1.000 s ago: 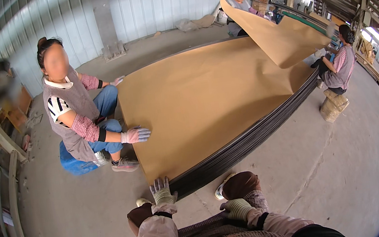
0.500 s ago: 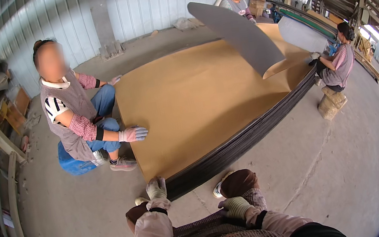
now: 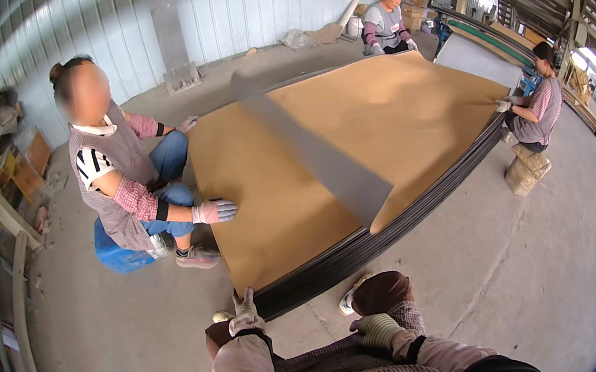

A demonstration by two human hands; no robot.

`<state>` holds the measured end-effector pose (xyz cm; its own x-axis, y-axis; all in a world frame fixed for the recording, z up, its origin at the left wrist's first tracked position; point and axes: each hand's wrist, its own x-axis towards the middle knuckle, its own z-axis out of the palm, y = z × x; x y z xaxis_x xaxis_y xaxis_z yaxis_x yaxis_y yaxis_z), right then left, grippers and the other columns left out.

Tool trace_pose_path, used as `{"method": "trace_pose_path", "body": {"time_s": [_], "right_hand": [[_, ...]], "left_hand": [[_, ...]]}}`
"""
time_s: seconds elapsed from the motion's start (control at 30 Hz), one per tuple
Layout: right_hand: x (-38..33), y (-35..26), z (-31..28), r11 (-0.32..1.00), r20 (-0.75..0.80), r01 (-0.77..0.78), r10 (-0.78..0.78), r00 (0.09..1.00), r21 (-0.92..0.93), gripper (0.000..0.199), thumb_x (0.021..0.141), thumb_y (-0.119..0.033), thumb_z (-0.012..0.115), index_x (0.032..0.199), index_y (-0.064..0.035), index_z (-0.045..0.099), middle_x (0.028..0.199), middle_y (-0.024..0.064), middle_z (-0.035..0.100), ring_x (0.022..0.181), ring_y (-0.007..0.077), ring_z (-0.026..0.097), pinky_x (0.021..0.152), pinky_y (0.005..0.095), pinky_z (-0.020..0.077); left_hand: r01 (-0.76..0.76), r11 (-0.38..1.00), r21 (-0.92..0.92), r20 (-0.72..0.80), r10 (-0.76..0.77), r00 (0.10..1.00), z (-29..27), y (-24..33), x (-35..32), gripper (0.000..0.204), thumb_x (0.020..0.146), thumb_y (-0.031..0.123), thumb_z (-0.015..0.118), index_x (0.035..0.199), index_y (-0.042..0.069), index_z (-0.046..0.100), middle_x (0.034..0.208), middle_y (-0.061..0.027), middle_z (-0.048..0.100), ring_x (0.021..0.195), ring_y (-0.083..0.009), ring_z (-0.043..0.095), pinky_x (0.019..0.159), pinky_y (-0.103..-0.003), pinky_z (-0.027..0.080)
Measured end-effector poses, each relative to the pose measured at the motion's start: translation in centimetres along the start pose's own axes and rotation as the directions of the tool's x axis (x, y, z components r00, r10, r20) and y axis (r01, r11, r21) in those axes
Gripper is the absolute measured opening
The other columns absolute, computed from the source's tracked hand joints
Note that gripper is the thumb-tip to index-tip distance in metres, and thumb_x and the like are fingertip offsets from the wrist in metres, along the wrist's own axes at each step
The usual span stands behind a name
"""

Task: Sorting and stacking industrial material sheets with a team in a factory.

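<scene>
A wide stack (image 3: 303, 273) of dark sheets lies before me, its top sheet (image 3: 253, 192) tan. At the stack's near left corner is my left hand (image 3: 246, 313) in a pale knit glove, fingers apart, touching the edge. My right hand (image 3: 378, 329), in a striped knit glove, rests over my lap beside my right knee, holding nothing visible; its fingers look loosely stretched. Another tan sheet (image 3: 409, 109) lies over the far part, its near end folded back into a grey, blurred flap (image 3: 326, 167) across the stack.
A co-worker (image 3: 109, 167) sits on a blue seat (image 3: 120, 249) at left, both gloved hands on the stack. Another person (image 3: 390, 25) is at the far end. A third (image 3: 536, 103) sits at right by a block-like stool (image 3: 526, 169), hands at the sheet's edge. Metal frames stand far left.
The upper sheet has come down and toward me; its raised grey flap now lies lower across the stack. The person at right has both hands at its edge. My left fingers have spread.
</scene>
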<state>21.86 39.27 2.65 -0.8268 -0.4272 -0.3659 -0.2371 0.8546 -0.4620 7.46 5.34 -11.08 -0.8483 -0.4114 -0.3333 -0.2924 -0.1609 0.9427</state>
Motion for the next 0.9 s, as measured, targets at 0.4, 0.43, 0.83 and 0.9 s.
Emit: {"method": "trace_pose_path", "body": {"time_s": [0.4, 0.43, 0.83, 0.9], "right_hand": [[1.4, -1.7, 0.5, 0.993, 0.002, 0.116, -0.116, 0.993, -0.006, 0.036, 0.089, -0.037, 0.060, 0.109, -0.0082, 0.069, 0.096, 0.0170, 0.070, 0.093, 0.0366, 0.066, 0.084, 0.0428, 0.0525], [1.5, -1.6, 0.6, 0.994, 0.007, 0.112, -0.111, 0.994, -0.012, 0.035, 0.089, -0.036, 0.060, 0.109, -0.0082, 0.069, 0.096, 0.0170, 0.070, 0.094, 0.0365, 0.066, 0.084, 0.0427, 0.0525], [1.3, -0.3, 1.2, 0.995, 0.004, 0.096, -0.096, 0.995, -0.005, 0.036, 0.089, -0.037, 0.059, 0.110, -0.0084, 0.067, 0.097, 0.0160, 0.070, 0.092, 0.0356, 0.066, 0.082, 0.0425, 0.0536], [0.3, 1.0, 1.0, 1.000, -0.020, 0.020, -0.021, 1.000, -0.003, 0.037, 0.089, -0.037, 0.059, 0.110, -0.0084, 0.067, 0.097, 0.0161, 0.070, 0.092, 0.0356, 0.067, 0.081, 0.0426, 0.0535]], "left_hand": [[0.093, 0.982, 0.165, -0.227, -0.054, 0.972, -7.0, -6.9, 4.2, 0.069, 0.092, 0.061, 0.054, 0.146, 0.020, 0.043, 0.124, -0.0113, 0.063, 0.092, -0.0326, 0.062, 0.078, -0.044, 0.049], [0.135, 0.982, 0.132, -0.234, -0.101, 0.967, -6.8, -6.9, 4.2, 0.067, 0.092, 0.059, 0.056, 0.143, 0.017, 0.046, 0.121, -0.0123, 0.064, 0.093, -0.0320, 0.062, 0.079, -0.043, 0.048], [0.137, 0.803, 0.579, -0.053, -0.131, 0.990, -7.0, -3.8, 7.7, 0.051, 0.093, 0.054, 0.054, 0.133, 0.021, 0.056, 0.113, -0.0127, 0.069, 0.100, -0.0283, 0.065, 0.086, -0.038, 0.050], [0.031, 0.648, 0.761, 0.020, -0.071, 0.997, -3.7, 0.3, 4.4, 0.055, 0.090, 0.062, 0.052, 0.127, 0.023, 0.061, 0.108, -0.0156, 0.070, 0.096, -0.0295, 0.066, 0.083, -0.039, 0.051]]}}
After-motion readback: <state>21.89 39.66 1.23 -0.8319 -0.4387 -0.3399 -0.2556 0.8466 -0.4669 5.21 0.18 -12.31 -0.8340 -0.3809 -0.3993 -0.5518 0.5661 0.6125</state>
